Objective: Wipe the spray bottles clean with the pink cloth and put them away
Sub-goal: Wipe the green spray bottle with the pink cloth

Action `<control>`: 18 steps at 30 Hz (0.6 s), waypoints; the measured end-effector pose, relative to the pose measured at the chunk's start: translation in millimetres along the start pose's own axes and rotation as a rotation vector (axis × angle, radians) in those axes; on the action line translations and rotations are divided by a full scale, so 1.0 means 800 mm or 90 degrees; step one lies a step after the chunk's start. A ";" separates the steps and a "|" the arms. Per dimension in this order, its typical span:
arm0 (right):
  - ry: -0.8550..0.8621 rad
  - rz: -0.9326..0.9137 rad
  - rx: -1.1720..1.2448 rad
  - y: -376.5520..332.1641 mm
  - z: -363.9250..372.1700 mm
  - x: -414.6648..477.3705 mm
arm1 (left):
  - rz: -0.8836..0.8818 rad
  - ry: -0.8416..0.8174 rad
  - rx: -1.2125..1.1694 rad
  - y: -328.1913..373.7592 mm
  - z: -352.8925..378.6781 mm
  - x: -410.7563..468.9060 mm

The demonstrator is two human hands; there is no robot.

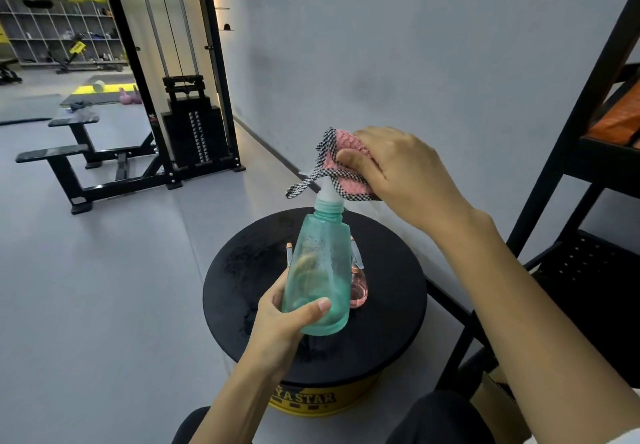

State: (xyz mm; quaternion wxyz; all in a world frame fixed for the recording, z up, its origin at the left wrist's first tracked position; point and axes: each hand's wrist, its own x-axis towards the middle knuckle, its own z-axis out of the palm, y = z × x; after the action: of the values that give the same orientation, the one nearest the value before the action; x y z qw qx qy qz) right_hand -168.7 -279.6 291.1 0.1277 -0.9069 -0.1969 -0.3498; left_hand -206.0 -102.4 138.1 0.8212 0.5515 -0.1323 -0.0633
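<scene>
Left hand [282,322]: gripping teal bottle [320,270] base, neck tilted up and away.
Right hand [405,173]: pinching pink cloth [346,166] on nozzle.
Contents: droplets inside.

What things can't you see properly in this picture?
All in the head view:
- Green spray bottle: its nozzle is covered by the pink cloth in the right hand; its lower side sits behind the left hand.
- Pink bottle: mostly behind the green one.
- Yellow label under the black round top: first letters hidden by the left arm.
- Far shelves: contents too small.
</scene>
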 end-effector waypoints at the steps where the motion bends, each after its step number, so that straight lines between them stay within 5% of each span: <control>1: 0.011 -0.015 -0.015 -0.005 0.003 0.000 | 0.001 -0.004 0.012 0.000 0.001 0.000; 9: 0.050 -0.129 -0.087 -0.026 0.015 0.003 | -0.008 -0.006 0.005 -0.005 0.007 0.000; 18: 0.018 -0.002 0.021 0.003 -0.007 0.003 | -0.027 -0.018 -0.036 0.000 0.002 0.001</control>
State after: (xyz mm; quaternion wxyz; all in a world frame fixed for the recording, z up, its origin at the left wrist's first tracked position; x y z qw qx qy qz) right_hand -169.3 -283.1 296.7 0.1450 -0.8994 -0.2022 -0.3594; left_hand -205.9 -103.5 138.9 0.8328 0.5299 -0.1305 -0.0925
